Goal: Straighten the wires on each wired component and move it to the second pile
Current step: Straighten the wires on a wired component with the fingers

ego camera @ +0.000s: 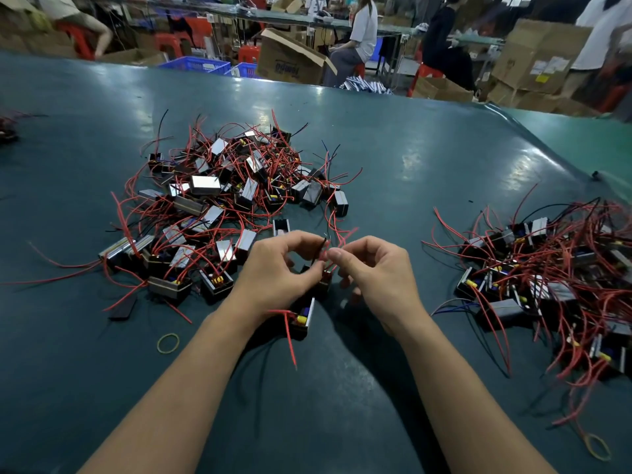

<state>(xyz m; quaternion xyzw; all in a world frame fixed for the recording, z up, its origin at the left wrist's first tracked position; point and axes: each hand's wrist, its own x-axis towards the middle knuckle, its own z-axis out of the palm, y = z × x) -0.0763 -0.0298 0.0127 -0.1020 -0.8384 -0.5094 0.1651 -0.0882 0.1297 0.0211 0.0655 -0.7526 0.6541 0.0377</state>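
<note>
A small black wired component [324, 280] sits between the two hands, near the middle of the green surface [427, 159], its red and black wires [323, 249] rising between the fingertips. The left hand [278, 271] curls around the component and pinches a wire; the right hand [372, 270] pinches the wires from the other side. Just nearer, another component [302, 318] lies under the left wrist. A large tangled pile [232, 200] lies to the far left, and a second pile [554, 278] lies at the right. Yellow rubber bands rest near left [168, 343] and near right [597, 447]. Seated people [359, 32] and cardboard boxes [290, 59] fill the far background.
</note>
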